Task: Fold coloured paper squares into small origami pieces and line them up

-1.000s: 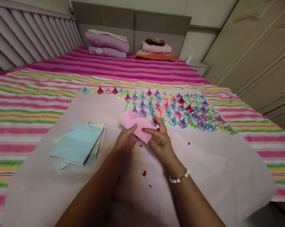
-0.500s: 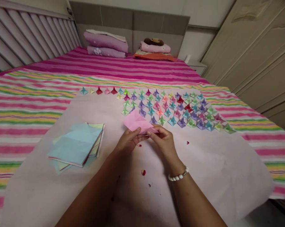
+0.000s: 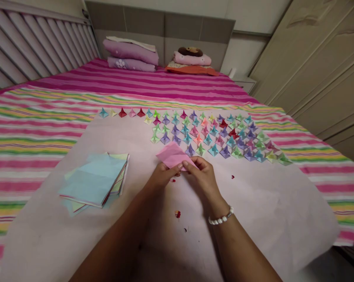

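Paper [image 3: 173, 153], pink, is pinched at its near side by the left hand [image 3: 162, 173] and right hand [image 3: 202, 171], thumbs on top, above the white sheet [image 3: 282, 203] and near the folded paper shapes [image 3: 213, 150]. It is judged light, thin and fairly soft, easily creased or torn, and best held lightly by its edges.

Purple bedding [image 3: 131, 51] before a grey headboard [image 3: 191, 27]

1 head cam, looks fwd/down from abv; forearms [image 3: 240, 243] nr, headboard [image 3: 171, 29] far.
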A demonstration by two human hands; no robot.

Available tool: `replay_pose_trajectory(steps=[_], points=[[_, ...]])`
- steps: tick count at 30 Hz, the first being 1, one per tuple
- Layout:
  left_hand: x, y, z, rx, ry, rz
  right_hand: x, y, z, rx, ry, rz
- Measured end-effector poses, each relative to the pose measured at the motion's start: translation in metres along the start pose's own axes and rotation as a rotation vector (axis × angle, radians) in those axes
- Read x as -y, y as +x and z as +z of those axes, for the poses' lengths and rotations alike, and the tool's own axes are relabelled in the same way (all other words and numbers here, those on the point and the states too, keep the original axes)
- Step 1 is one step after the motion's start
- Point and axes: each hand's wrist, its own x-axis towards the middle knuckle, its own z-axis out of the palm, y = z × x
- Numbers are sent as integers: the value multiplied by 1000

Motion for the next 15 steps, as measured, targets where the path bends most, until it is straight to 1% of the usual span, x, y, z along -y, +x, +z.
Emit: replay_pose_trajectory(steps=[2, 4, 6, 10, 13, 15], points=[[-3, -1, 0, -44, 28, 30, -5, 0, -1, 17, 5, 28], [-5, 0, -1, -96, -2, 89, -10, 0, -1, 21, 38, 77], [-6, 0, -1, -115, -38, 120, -14, 1, 0, 32, 80, 118], [-6, 0, -1, -55, 1, 102, -10, 0, 2, 60, 187, 123], [-5, -2, 2, 25, 42, 57, -5, -1, 4, 54, 248, 128], [-5, -4, 4, 53, 57, 47, -2, -1, 4, 34, 278, 135]])
